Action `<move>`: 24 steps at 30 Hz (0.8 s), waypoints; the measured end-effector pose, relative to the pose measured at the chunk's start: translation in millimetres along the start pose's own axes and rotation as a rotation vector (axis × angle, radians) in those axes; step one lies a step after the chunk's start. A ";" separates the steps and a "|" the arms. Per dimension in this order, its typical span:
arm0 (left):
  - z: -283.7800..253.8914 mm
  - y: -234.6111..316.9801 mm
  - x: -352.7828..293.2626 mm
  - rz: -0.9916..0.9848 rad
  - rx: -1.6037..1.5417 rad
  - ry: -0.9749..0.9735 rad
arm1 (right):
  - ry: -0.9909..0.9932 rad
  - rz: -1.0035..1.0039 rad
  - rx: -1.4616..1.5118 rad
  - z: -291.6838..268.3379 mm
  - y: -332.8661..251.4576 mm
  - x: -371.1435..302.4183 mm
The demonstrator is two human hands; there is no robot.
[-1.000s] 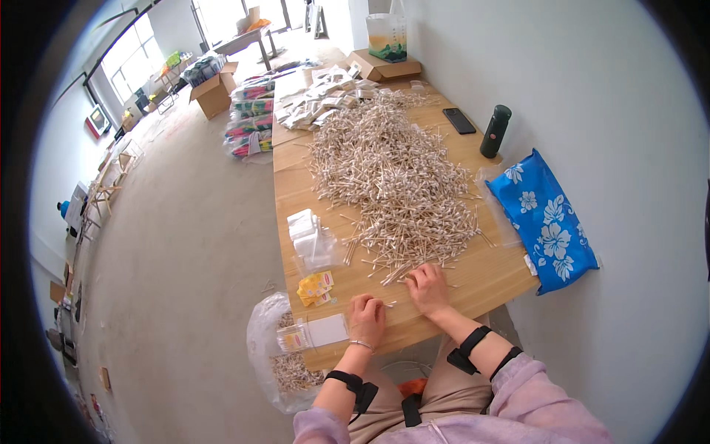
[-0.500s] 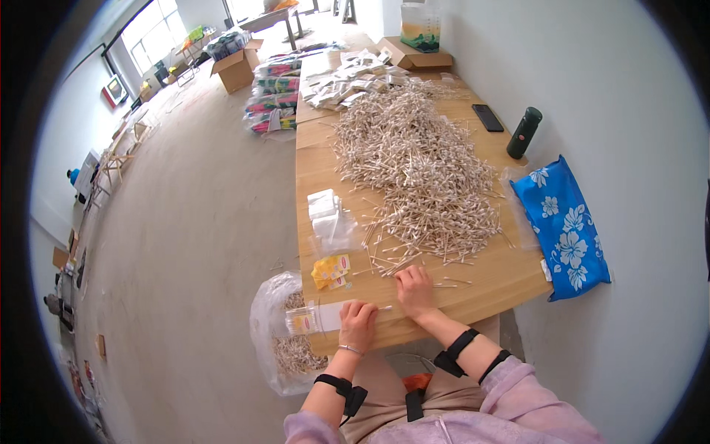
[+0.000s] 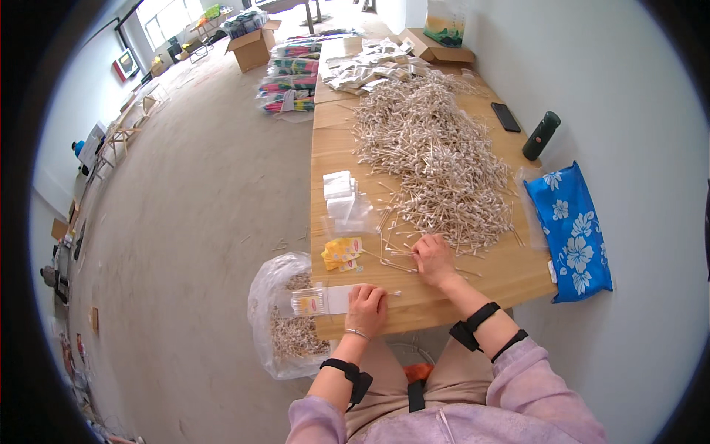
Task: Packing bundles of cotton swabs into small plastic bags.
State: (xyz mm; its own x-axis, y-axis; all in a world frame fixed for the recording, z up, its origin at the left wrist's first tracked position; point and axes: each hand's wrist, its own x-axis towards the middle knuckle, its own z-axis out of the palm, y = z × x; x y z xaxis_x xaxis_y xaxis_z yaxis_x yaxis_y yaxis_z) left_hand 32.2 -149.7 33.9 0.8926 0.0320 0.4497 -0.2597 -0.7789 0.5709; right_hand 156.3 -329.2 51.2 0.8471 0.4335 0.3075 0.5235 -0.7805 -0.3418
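Note:
Cotton swabs [image 3: 436, 163] lie in a large heap on the wooden table. At its near edge my right hand [image 3: 433, 259] has its fingers closed on a few swabs, their sticks pointing left. Closer to me, my left hand [image 3: 367, 309] rests knuckles up, fingers curled. A single swab tip [image 3: 398, 293] pokes out to its right; the rest is hidden by the hand. Under and left of that hand lies a flat white strip [image 3: 338, 299], reaching to a clear packet of swabs with a yellow label [image 3: 310, 302] at the table's left edge.
Yellow cards [image 3: 342, 251] and clear bags [image 3: 347, 207] lie left of the heap. A big plastic sack of swabs [image 3: 296, 337] stands below the left edge. On the right are a phone [image 3: 506, 117], a dark bottle [image 3: 541, 136] and a blue flowered pack [image 3: 569, 229]. Filled packets [image 3: 373, 66] lie behind.
The whole view has shifted, so the table sits slightly higher and further right. My right hand has moved a little farther from me along the heap's edge. My left hand stays by the white strip.

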 end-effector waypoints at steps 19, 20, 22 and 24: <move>-8.7 1.4 44.4 -0.522 -0.791 0.174 | -0.361 0.439 1.093 -4.4 -46.9 -24.0; -8.7 4.1 48.4 -0.537 -0.914 0.188 | -0.358 0.439 1.094 -3.0 -46.7 -25.7; -10.6 8.6 54.3 -0.569 -0.942 0.187 | -0.375 0.435 1.167 0.1 -46.0 -28.0; -12.8 10.5 54.1 -0.607 -0.967 0.186 | -0.397 0.445 1.173 -3.1 -50.1 -29.5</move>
State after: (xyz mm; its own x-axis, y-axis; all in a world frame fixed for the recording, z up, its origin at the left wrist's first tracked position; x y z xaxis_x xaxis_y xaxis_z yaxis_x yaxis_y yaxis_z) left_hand 73.0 -148.1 73.0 0.9200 0.3909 -0.0301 -0.0521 0.1980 0.9788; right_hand 104.8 -304.2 62.0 0.8307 0.5013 -0.2419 -0.2072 -0.1249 -0.9703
